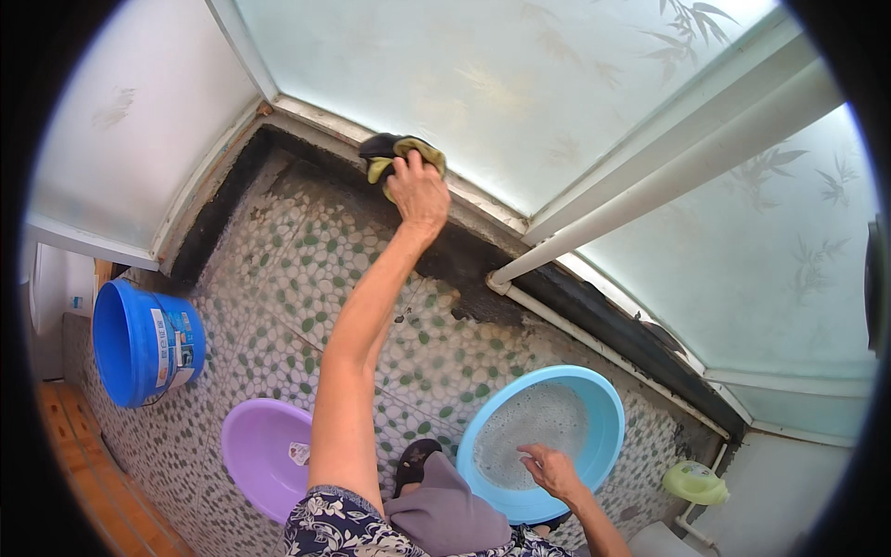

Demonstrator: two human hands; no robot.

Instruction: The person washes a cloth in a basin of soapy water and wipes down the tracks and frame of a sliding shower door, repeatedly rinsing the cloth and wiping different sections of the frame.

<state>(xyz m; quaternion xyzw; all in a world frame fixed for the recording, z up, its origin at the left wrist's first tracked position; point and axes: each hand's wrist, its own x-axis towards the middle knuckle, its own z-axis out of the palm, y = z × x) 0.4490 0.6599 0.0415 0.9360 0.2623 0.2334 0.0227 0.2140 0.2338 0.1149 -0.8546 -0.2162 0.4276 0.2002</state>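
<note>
My left hand reaches far forward with its fingers closed on a black and yellow cloth. That cloth lies against the lower white frame of a frosted glass panel. Nearer my body, my right hand hovers over the near side of a light blue plastic basin, loosely curled with nothing seen in it. Sudsy grey water stands in the basin. Left of my legs is a purple plastic basin, partly hidden by my left arm.
A blue bucket with a wire handle stands at the left. White pipes cross the right side, above a black strip along the wall base. A pale green bottle lies at the lower right. Pebble-patterned tiles cover the floor.
</note>
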